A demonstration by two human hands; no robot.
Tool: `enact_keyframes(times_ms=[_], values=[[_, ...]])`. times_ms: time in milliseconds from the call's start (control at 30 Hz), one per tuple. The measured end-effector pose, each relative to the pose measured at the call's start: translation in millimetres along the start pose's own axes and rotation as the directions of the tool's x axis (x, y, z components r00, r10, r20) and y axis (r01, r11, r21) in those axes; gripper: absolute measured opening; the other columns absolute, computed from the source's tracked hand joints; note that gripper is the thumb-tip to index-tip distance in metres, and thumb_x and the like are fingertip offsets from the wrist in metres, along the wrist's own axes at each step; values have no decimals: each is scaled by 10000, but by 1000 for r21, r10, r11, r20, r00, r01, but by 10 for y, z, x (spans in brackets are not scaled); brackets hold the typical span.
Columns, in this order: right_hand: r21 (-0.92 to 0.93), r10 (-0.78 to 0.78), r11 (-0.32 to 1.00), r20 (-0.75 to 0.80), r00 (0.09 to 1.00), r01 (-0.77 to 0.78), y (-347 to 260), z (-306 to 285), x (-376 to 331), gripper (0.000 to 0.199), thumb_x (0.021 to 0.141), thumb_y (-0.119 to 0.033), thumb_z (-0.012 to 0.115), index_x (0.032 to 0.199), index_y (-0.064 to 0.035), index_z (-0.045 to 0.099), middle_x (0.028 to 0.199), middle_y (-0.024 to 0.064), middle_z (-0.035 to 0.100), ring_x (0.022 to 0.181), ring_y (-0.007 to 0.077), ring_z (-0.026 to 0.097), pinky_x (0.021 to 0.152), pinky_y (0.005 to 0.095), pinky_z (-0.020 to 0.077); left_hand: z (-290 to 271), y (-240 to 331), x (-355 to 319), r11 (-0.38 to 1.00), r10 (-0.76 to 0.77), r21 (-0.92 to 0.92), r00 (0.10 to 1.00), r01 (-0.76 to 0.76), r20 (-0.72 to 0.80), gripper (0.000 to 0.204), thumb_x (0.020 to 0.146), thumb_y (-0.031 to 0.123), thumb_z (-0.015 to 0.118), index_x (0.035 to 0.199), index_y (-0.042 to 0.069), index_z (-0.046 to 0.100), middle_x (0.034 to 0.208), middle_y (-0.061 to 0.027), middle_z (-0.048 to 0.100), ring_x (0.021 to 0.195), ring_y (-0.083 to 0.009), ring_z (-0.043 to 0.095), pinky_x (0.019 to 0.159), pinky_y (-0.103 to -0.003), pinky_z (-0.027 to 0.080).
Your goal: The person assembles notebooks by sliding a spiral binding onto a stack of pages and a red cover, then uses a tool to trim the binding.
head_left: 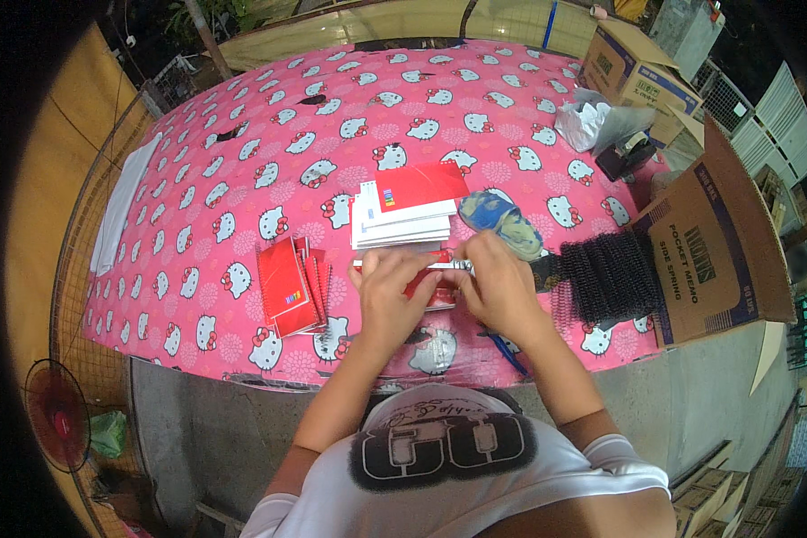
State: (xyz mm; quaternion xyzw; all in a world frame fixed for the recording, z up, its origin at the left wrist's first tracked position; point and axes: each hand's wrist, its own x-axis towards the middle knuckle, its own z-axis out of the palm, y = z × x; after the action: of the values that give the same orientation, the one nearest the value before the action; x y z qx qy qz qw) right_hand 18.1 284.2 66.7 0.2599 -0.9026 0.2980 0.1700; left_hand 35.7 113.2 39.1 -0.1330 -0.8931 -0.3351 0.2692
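Near the table's front edge, my left hand [393, 291] and my right hand [502, 291] are closed on a small red-covered memo pad [442, 257], held from both sides with its pale edge upward. My fingers hide most of it, and whether a coil is in it I cannot make out. Just beyond my hands rests a stack of loose memo pads [402, 224] with white sheets and a red cover on top. To the left lie several red spiral notebooks [291, 287] in an overlapping pile. Black spiral coils [605, 278] are heaped to the right of my right hand.
A blue and yellow cloth [502, 222] lies beyond my right hand. An open cardboard box [713, 247] stands at the right edge, a second box [637, 76] at the far right. A tape dispenser [625, 157] and plastic bag [583, 124] sit between. Blue handles [508, 354] lie near the front edge.
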Motion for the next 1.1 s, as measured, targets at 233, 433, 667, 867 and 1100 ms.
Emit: enact_keyframes(times_ms=[233, 433, 667, 867, 1100], values=[[111, -30, 994, 64, 997, 23, -25, -100, 84, 185, 807, -183, 654, 851, -23, 572, 830, 157, 566, 786, 358, 588, 655, 446, 471, -14, -40, -34, 1000, 4, -25, 1000, -4, 7, 234, 719, 152, 751, 949, 138, 714, 931, -3, 662, 931, -199, 511, 867, -381, 319], [81, -80, 993, -19, 997, 81, 47, 34, 29, 150, 787, -130, 662, 831, -16, 576, 801, 162, 565, 789, 365, 583, 649, 452, 461, -13, -30, -26, 1000, 18, -25, 1000, -18, 0, 236, 722, 167, 754, 954, 145, 715, 929, -3, 660, 932, -198, 515, 863, -377, 314], [109, -41, 993, -2, 999, 41, 9, 27, 11, 122, 792, -122, 652, 816, -19, 592, 789, 151, 576, 770, 345, 594, 652, 448, 472, -21, -7, -34, 1000, 21, -6, 1000, -21, -14, 220, 730, 191, 758, 942, 148, 714, 920, -1, 663, 929, -194, 517, 869, -373, 293], [-11, -31, 999, 12, 999, 31, -21, 108, -5, 115, 827, -139, 604, 828, -24, 610, 800, 154, 591, 786, 328, 614, 669, 435, 487, 1, -24, -31, 1000, 1, -19, 1000, -1, -22, 223, 716, 188, 774, 925, 142, 711, 918, -4, 667, 931, -199, 522, 866, -377, 318], [-285, 396, 889, 79, 915, -360, 1246, 140, 209, 256, 812, -226, 626, 968, -24, 617, 919, 207, 653, 872, 351, 638, 756, 451, 502, -71, -66, -3, 998, 42, -41, 997, -39, 67, 263, 697, 212, 793, 938, 143, 714, 909, 2, 680, 902, -193, 537, 842, -371, 342]])
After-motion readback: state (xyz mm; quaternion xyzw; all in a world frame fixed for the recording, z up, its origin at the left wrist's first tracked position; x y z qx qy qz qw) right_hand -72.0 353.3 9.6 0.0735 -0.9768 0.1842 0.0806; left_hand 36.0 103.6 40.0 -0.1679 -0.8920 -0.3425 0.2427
